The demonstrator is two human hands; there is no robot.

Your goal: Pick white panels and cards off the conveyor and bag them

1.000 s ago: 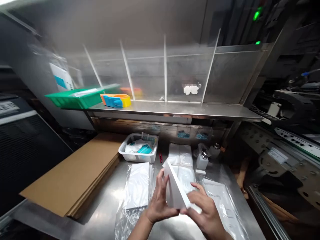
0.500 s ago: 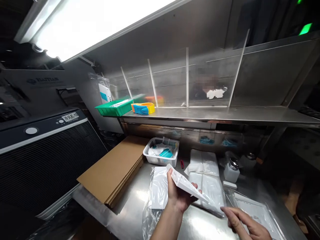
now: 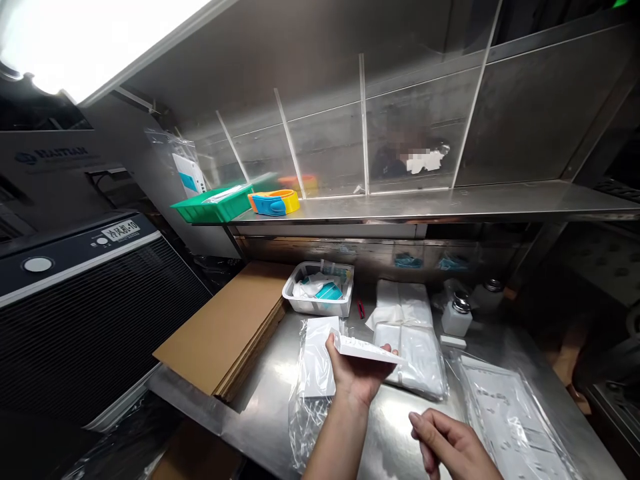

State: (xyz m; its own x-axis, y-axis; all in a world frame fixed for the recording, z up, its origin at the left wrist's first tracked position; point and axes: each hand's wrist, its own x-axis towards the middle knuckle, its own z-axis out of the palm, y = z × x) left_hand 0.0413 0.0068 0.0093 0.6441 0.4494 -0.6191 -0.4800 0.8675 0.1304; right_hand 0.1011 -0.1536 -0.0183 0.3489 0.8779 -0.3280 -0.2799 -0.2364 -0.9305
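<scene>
A thin white panel [image 3: 367, 349] lies tilted in my left hand [image 3: 355, 383], the thumb over its left edge and fingertips showing at its far side. My right hand [image 3: 445, 440] is over the steel table at the lower right, fingers curled and thumb against the index finger; whether something small is pinched there cannot be made out. Left of the panel lies a white sheet-like piece [image 3: 318, 360] on clear plastic. Bundled plastic bags [image 3: 410, 340] sit behind the panel. A plastic-wrapped white part [image 3: 510, 420] rests at the right.
Stacked cardboard [image 3: 227, 327] covers the table's left side. A white basket [image 3: 317, 305], a red cutter [image 3: 361, 309] and a pump bottle [image 3: 457, 317] stand farther back. The shelf above holds a green tray [image 3: 213, 208] and a coloured strap [image 3: 274, 203].
The panel in my left hand has turned flatter. My right hand has moved left, its fingers more curled. The camera view has shifted slightly.
</scene>
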